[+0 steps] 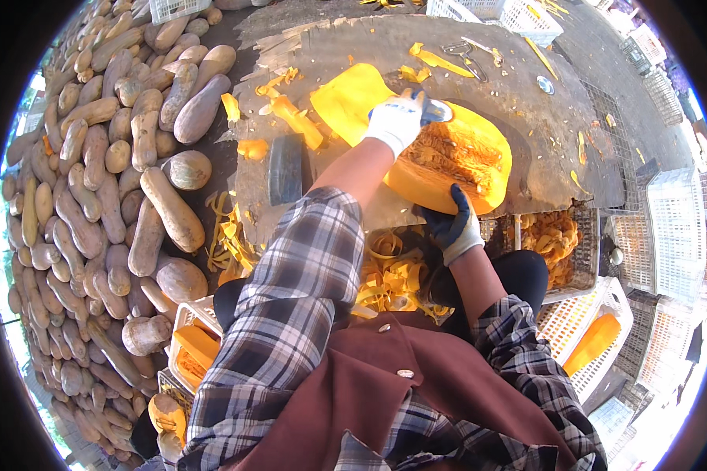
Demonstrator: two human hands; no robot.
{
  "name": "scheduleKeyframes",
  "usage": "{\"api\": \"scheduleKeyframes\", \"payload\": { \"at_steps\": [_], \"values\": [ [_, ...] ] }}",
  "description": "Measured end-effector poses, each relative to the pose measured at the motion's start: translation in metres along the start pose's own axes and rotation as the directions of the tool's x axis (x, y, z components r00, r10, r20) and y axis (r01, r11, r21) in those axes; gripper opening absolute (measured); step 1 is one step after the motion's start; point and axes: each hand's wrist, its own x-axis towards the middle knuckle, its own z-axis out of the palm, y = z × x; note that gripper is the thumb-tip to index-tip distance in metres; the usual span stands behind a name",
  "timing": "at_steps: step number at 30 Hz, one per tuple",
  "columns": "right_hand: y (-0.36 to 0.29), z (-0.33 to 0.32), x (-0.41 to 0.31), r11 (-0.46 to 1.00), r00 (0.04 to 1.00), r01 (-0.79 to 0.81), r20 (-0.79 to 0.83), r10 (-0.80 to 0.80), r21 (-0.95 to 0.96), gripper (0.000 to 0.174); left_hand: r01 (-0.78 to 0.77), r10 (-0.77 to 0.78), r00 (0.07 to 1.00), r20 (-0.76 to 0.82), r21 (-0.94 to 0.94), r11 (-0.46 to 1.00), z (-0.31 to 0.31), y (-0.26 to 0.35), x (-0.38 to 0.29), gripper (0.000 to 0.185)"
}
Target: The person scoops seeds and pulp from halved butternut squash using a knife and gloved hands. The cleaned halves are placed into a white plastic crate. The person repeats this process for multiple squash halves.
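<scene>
A peeled, halved butternut squash (359, 97) lies cut side up on a worn wooden board, its cavity of stringy pulp and seeds (451, 153) facing me. My left hand (396, 120), in a white glove with a blue palm, is closed at the cavity's upper edge around what looks like a small metal scraper (439, 110). Its handle is hidden in the fist. My right hand (455, 226), gloved alike, grips the squash's near rim from below, thumb up along the side. To the left on the board rests a broad dark metal blade (286, 169), probably a cleaver.
Unpeeled squashes (94, 206) are heaped at left. A peeler (468, 56) and peel scraps (294, 120) lie on the board (342, 47). Below are peelings (392, 277) and a crate of pulp (586, 253). White crates with squash pieces (595, 341) flank me; stacked crates (674, 235) stand right.
</scene>
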Motion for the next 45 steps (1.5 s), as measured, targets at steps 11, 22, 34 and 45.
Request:
{"api": "scheduleKeyframes", "payload": {
  "at_steps": [11,22,34,45],
  "values": [
    [-0.094,0.006,0.019,0.837,0.949,0.262,0.287,-0.132,-0.48,0.041,0.295,-0.455,0.838,-0.303,-0.45,0.843,-0.02,-0.052,-0.067,0.028],
    [-0.077,0.004,0.046,0.581,0.875,0.483,0.392,-0.286,-0.655,0.052,0.456,-0.456,0.885,0.094,0.02,0.89,-0.033,-0.041,-0.072,0.03],
    [-0.03,0.028,0.004,0.416,0.795,0.557,0.317,-0.518,-0.718,0.069,0.596,-0.592,0.719,0.366,0.114,0.795,-0.04,0.034,-0.072,0.035],
    [-0.032,0.032,0.004,0.522,0.842,0.515,0.287,-0.457,-0.68,0.072,0.822,-0.735,0.558,0.385,-0.377,0.427,-0.034,0.012,-0.064,0.022]
  ]
}}
